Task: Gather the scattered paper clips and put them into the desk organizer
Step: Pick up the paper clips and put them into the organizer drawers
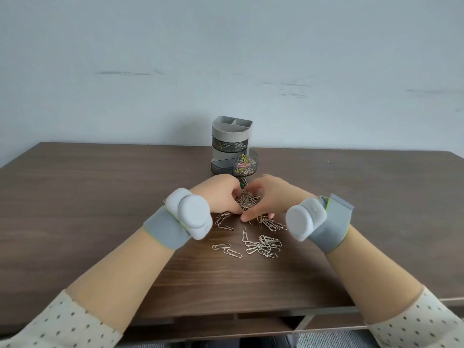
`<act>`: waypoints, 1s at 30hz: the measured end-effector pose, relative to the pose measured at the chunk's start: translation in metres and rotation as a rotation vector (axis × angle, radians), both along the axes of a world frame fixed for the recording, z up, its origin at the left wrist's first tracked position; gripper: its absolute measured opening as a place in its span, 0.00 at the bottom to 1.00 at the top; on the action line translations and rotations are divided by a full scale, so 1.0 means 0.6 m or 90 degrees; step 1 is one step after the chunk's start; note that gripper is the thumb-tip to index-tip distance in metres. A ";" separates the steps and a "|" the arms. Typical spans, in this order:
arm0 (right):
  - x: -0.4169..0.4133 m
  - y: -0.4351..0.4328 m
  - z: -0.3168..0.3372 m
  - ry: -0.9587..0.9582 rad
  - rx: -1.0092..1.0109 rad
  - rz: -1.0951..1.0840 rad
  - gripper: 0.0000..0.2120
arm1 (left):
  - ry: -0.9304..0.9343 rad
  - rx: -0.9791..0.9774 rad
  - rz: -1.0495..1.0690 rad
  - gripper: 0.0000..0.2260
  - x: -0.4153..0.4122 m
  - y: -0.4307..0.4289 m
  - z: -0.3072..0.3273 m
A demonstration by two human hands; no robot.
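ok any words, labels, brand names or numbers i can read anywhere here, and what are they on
None: no readable text shows anywhere in the head view.
Desk organizer: plain grey walls, no label or brand visible.
Wrist devices, left and right: one small mark on the right unit, too small to read.
Paper clips, table, wall: no writing.

Clips (265, 244): silver wire, heaped at centre, loose strays scattered nearer. Organizer (231, 144): grey, upright, far centre; lower clear tray swung open to the right, holding coloured clips.
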State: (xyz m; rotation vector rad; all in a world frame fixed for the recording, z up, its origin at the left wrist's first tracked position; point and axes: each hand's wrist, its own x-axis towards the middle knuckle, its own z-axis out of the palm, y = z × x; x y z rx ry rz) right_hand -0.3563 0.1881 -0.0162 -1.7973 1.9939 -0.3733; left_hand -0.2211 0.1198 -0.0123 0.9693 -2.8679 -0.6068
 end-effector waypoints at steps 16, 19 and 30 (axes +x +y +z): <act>-0.040 -0.043 0.058 -0.146 -0.261 -0.074 0.10 | 0.370 0.086 0.094 0.04 -0.033 -0.047 0.049; -0.053 -0.075 0.078 -0.148 -0.288 -0.097 0.11 | 0.410 0.059 0.130 0.04 -0.052 -0.071 0.066; -0.082 -0.116 0.089 -0.148 -0.116 0.007 0.10 | 0.350 0.007 0.121 0.07 -0.058 -0.094 0.037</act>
